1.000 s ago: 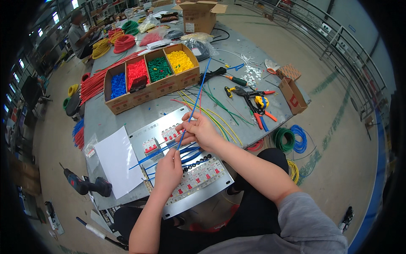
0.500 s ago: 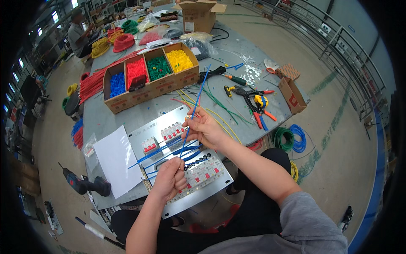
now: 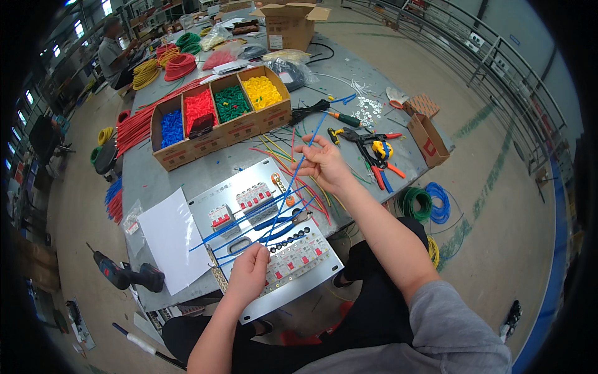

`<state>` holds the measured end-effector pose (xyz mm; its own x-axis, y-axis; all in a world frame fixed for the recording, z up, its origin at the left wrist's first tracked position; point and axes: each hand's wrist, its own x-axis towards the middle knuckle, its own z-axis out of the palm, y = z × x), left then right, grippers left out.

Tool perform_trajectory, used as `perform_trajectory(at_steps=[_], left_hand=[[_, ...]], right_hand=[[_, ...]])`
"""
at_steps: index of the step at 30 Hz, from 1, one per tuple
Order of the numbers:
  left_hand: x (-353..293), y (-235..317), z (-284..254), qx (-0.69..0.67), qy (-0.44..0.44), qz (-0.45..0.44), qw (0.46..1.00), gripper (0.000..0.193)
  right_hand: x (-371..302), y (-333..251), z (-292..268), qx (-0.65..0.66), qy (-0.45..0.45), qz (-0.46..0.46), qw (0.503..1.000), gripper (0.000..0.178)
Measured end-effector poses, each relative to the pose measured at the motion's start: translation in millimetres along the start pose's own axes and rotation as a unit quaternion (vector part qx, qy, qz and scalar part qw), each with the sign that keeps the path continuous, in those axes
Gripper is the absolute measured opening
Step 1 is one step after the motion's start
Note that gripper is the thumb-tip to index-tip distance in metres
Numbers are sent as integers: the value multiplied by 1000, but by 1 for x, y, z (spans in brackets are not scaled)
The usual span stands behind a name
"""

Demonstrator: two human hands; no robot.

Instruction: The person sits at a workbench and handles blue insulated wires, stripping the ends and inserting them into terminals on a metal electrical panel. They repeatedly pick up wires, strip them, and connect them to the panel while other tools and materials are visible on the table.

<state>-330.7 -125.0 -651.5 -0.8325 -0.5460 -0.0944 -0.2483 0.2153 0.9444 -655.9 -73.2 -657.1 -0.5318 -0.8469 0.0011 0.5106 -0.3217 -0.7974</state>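
A long blue wire (image 3: pixel 316 129) slants up and to the right above a metal mounting panel (image 3: pixel 205 201). My left hand (image 3: pixel 249 272) is closed on its lower end, at the panel's middle. Farther up, the fingers of my right hand (image 3: pixel 324 163) are loosely bent around the same wire. On the panel sit a small circuit breaker (image 3: pixel 220 218), a wider breaker (image 3: pixel 255 198) and a near row of breakers (image 3: pixel 305 257), all with red switches. Blue-handled pliers (image 3: pixel 269 227) and several other blue wires (image 3: pixel 215 235) lie across the panel.
A cardboard box (image 3: pixel 221 142) holds blue, red, green and yellow caps in compartments. White paper (image 3: pixel 171 240) and a cordless drill (image 3: pixel 128 269) are at left. Cutters (image 3: pixel 361 146), a screwdriver (image 3: pixel 346 118) and an open small box (image 3: pixel 428 142) are at right. Wire coils (image 3: pixel 417 204) lie on the floor.
My right hand has moved right and up, its fingers less tightly curled. The blue wire leans farther right. My left hand has shifted slightly down and left, still holding the lower end.
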Motion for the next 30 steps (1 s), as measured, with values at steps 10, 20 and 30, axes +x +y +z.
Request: perform_trajectory(at_steps=[10,20,30], left_hand=[[-17,-5,-12,49,-27,-14,998,31],[-8,0,-10,281,3,51,958,20],[-8,2,-6,373,-1,95,923,18]], right_hand=[[-3,-11,-16,-5,54,-15,998,46],[-27,15,20,-54,36,69,996,48],[-21,-37,-15,-118,134,4,984,49]])
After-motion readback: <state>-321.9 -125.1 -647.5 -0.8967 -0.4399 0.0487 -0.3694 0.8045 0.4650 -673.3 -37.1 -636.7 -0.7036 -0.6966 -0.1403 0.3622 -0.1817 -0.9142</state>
